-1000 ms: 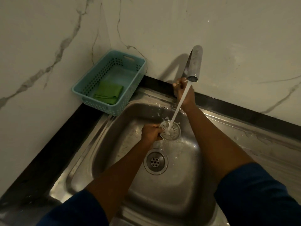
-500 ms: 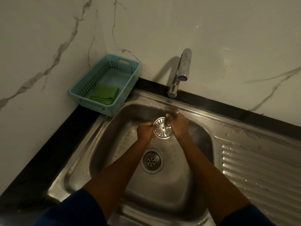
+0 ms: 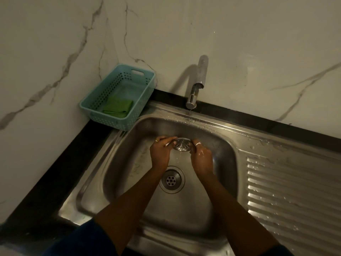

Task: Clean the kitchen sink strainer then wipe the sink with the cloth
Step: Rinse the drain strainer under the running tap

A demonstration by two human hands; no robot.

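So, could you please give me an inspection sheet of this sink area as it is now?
Surface: sink wet, droplets on basin and drainboard; drain uncovered.
Job's things: strainer held above the basin, dripping; green cloth folded in the basket.
Clutter: nothing seen.
Hands: left hand and right hand both grip the strainer's rim.
Cables: nothing seen.
Surroundings: tap with no stream visible; marble-patterned wall; black counter strip.

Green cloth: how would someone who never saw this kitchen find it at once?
Start at the steel sink; at its back left corner sits a turquoise perforated basket. The green cloth lies folded inside its near end, the only green thing there.
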